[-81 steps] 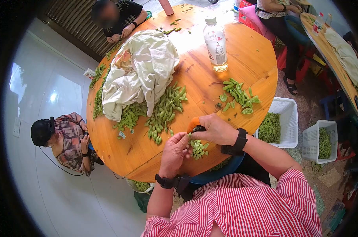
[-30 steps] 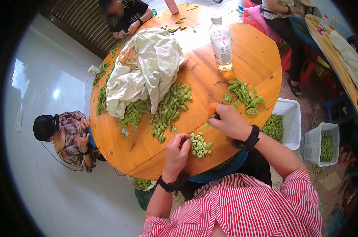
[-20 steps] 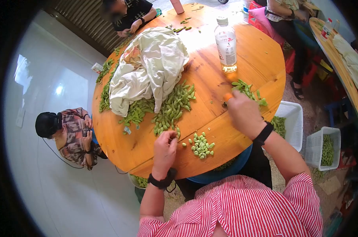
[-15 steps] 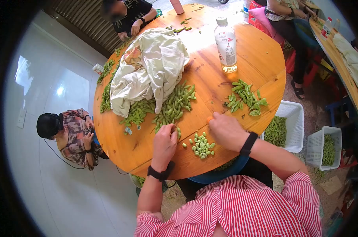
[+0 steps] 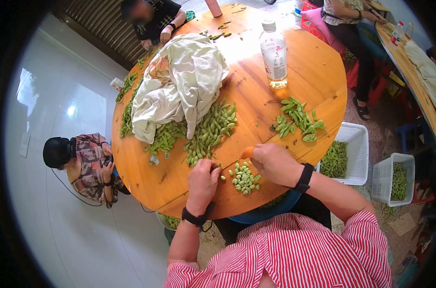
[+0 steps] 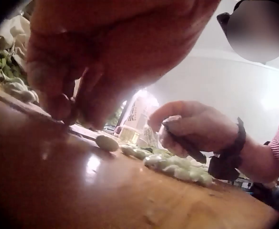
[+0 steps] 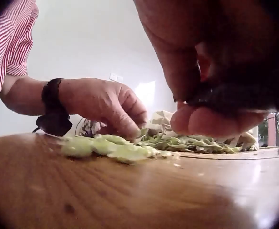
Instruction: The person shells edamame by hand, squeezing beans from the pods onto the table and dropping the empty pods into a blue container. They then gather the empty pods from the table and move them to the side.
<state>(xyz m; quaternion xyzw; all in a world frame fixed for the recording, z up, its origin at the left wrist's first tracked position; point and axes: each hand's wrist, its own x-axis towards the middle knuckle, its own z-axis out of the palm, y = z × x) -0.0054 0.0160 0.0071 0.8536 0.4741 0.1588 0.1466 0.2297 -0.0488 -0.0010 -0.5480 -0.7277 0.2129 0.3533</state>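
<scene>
In the head view my left hand [image 5: 202, 185] is at the table's near edge, left of a cluster of shelled green beans [image 5: 245, 181]. Its thumb and fingers pinch a small green pod [image 5: 219, 166], also visible at the fingertips in the right wrist view. My right hand [image 5: 277, 165] is curled round a dark object [image 6: 186, 144], seen in the left wrist view, just right of the beans. An orange cover [image 5: 247, 152] shows at its fingertips. The hands are apart. Large unshelled pods [image 5: 212, 129] lie beyond the left hand; a smaller pile [image 5: 299, 117] lies beyond the right.
A pale cloth [image 5: 179, 81] covers part of the pod heap. An upright bottle [image 5: 274, 55] stands farther back. White baskets [image 5: 359, 144] with pods are on the floor at right, a blue basin [image 5: 270, 213] below the table edge. Other people sit around.
My right hand went out to the right-hand pod pile and came back beside the beans. My left hand has shifted left from the beans. The two hands, together at first, are now apart.
</scene>
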